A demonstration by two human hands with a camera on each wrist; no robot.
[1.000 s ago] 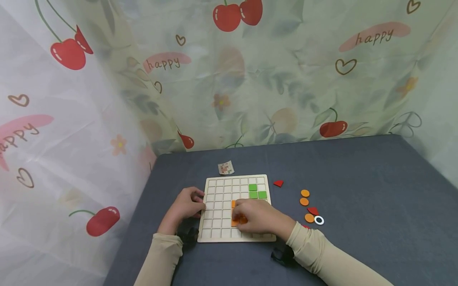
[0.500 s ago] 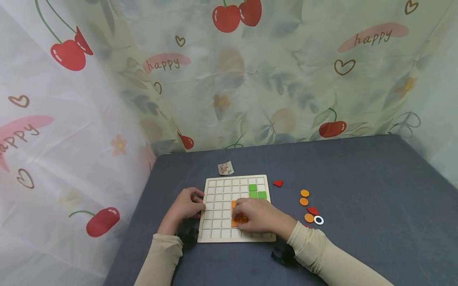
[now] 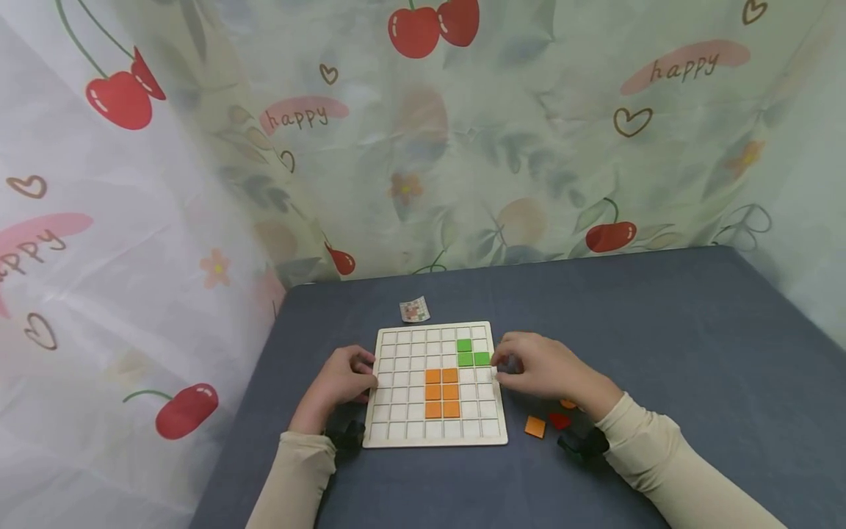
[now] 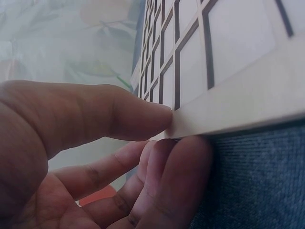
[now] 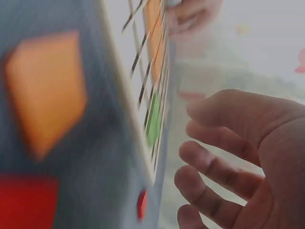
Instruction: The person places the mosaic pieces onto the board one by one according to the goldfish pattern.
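My left hand (image 3: 338, 380) holds the left edge of a pale wooden grid board (image 3: 403, 438); in the left wrist view the thumb lies on the rim and the fingers (image 4: 183, 174) are against its side. My right hand (image 3: 545, 367) hovers by the board's right edge with loosely bent fingers and nothing between them. Orange square tiles (image 3: 432, 391) fill a two-wide block of cells in the lower middle. Green square tiles (image 3: 465, 358) make an L shape at the upper right.
Right of the board lie a loose orange square (image 3: 534, 427), a red piece (image 3: 559, 420) and a partly covered orange disc (image 3: 568, 403). Another red piece (image 5: 142, 205) shows in the right wrist view. Behind the board is a small patterned card (image 3: 414, 310). Printed curtains surround the dark table.
My right hand has left the orange tiles and moved right, past the board's edge, uncovering the orange block. It now hides several loose pieces. My left hand stays at the board.
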